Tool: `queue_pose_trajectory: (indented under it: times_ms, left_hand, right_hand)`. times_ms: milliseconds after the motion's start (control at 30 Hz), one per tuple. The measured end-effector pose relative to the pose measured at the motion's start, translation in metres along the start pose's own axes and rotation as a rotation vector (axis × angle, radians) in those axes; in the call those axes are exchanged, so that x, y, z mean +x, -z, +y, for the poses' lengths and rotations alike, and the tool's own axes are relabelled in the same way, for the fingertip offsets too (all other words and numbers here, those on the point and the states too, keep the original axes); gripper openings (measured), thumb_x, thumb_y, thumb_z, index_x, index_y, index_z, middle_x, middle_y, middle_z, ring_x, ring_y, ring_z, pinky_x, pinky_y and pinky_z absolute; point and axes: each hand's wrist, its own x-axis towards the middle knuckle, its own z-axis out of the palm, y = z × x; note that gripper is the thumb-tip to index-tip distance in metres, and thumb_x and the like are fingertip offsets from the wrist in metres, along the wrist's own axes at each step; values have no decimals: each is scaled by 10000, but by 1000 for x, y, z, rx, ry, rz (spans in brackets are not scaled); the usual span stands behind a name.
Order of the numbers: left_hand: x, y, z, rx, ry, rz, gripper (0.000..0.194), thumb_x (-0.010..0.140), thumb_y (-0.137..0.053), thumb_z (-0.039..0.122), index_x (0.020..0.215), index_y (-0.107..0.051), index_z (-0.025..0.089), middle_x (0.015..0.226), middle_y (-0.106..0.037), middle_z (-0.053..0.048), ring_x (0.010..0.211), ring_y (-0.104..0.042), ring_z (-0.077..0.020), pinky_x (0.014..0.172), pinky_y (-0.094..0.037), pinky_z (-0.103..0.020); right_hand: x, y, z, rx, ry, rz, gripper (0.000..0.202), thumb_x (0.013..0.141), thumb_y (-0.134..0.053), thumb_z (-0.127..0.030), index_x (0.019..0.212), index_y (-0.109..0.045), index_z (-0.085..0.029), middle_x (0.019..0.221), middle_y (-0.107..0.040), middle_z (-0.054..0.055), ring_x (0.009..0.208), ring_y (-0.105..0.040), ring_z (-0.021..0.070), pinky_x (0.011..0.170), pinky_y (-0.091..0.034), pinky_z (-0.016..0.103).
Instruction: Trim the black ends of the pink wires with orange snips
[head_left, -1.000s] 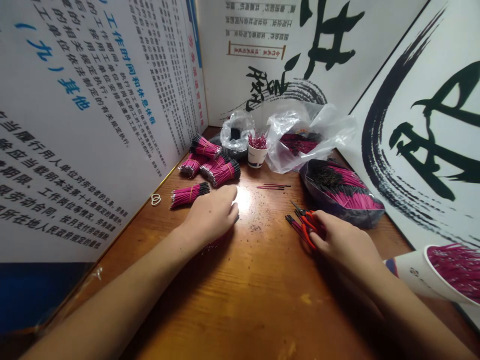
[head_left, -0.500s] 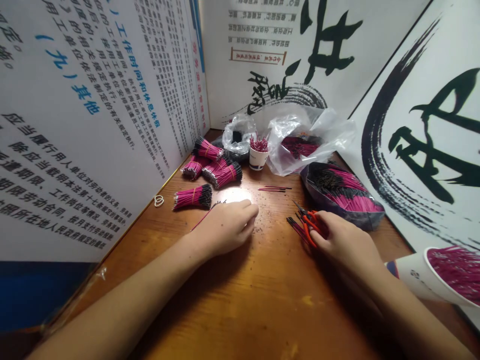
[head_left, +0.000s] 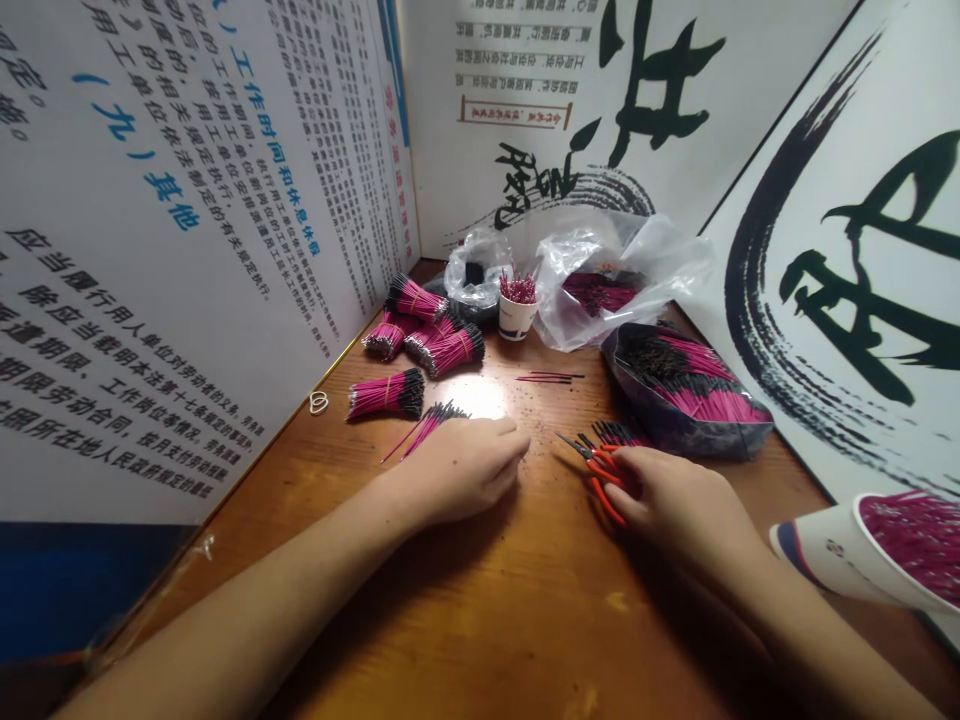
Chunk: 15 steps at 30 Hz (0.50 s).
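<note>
My right hand (head_left: 664, 500) is wrapped round the orange handles of small pliers (head_left: 602, 465), whose dark tips point up and left. Just behind them lie loose black-ended wires (head_left: 619, 433). My left hand (head_left: 480, 465) is closed, its fingertips pinched together near the middle of the table; what they hold, if anything, is hidden. Beyond my left wrist, a loose group of pink wires with black ends (head_left: 429, 425) rests on the wood. A banded bundle of pink wires (head_left: 386, 395) lies farther left. A few single wires (head_left: 550, 377) lie behind both hands.
More banded bundles (head_left: 442, 340) are stacked at the back left. A paper cup of wires (head_left: 517, 310) stands beside clear plastic bags (head_left: 585, 290). A dark bag of wires (head_left: 694, 400) is at right, with a larger cup (head_left: 817, 545) nearer. Printed panels surround the table (head_left: 480, 620).
My right hand has moved slightly toward me with the pliers, whose tips have shifted left. My left hand has moved a little right and nearer, uncovering more loose wires.
</note>
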Motion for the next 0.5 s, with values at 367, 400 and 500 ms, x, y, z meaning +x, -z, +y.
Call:
queue_pose_trajectory:
  times_ms: [367, 400, 500]
  left_hand:
    - [-1, 0, 2, -29, -13, -34, 78, 843, -501, 196, 764, -501, 193, 803, -638, -18, 702, -579, -180, 573, -379, -292]
    - [-1, -1, 2, -35, -14, -33, 78, 842, -501, 195, 764, -501, 193, 803, -638, -16, 698, -577, -178, 571, -375, -291]
    - [-1, -3, 1, -67, -26, -24, 91, 871, -479, 200, 789, -518, 192, 818, -645, -13, 705, -577, -170, 586, -374, -284]
  right_hand:
    - [1, 1, -5, -9, -92, -31, 199, 802, -548, -393, 706, -600, -226, 702, -700, 37, 648, -645, 227, 522, -281, 280]
    - [1, 0, -4, 6, -94, -3, 209, 794, -551, -400, 685, -586, -225, 679, -687, 31, 622, -630, 215, 518, -283, 276]
    - [0, 0, -2, 140, -63, 91, 224, 772, -550, -407, 645, -553, -222, 628, -645, 9, 555, -579, 175, 506, -320, 263]
